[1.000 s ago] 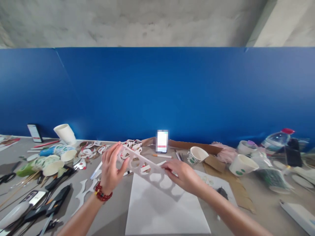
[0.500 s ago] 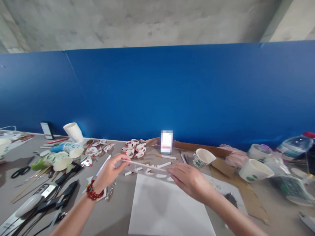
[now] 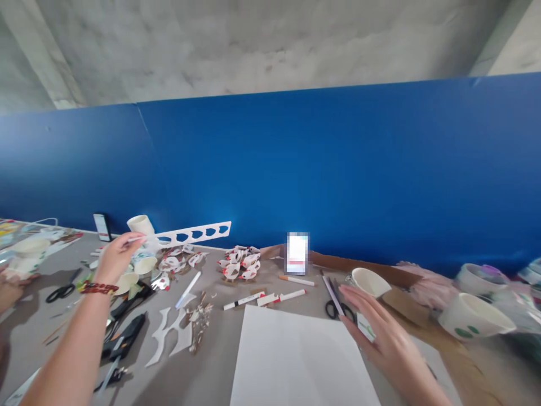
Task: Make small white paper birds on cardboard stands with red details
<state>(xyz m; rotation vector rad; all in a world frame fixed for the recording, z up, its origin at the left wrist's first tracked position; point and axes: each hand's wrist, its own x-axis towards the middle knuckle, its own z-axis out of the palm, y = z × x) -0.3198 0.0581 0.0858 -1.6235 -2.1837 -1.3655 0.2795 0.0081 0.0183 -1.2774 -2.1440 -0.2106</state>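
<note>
My left hand (image 3: 119,256) is raised over the left of the table, its fingers pinching one end of a white strip with a row of cut-out holes (image 3: 186,235). The strip points right, level in front of the blue panel. Fingers stretched and holding nothing, my right hand (image 3: 376,327) hovers by the black-handled scissors (image 3: 333,299), partly covering them. Between the hands lies a blank white sheet (image 3: 296,355). Behind the sheet are white-and-red markers (image 3: 281,296). Several white bird cut-outs with red marks (image 3: 240,263) sit in a cluster farther back.
Cut paper scraps (image 3: 171,332) and a black glue gun (image 3: 127,335) lie at left. Another person's hand (image 3: 10,293) shows at the far left edge. Paper cups (image 3: 475,316) and cardboard (image 3: 401,307) stand at right. A blue panel (image 3: 270,169) closes off the back.
My left hand has carried the strip up and left, away from the sheet. My right hand has let go of it and moved right. The view has shifted slightly.
</note>
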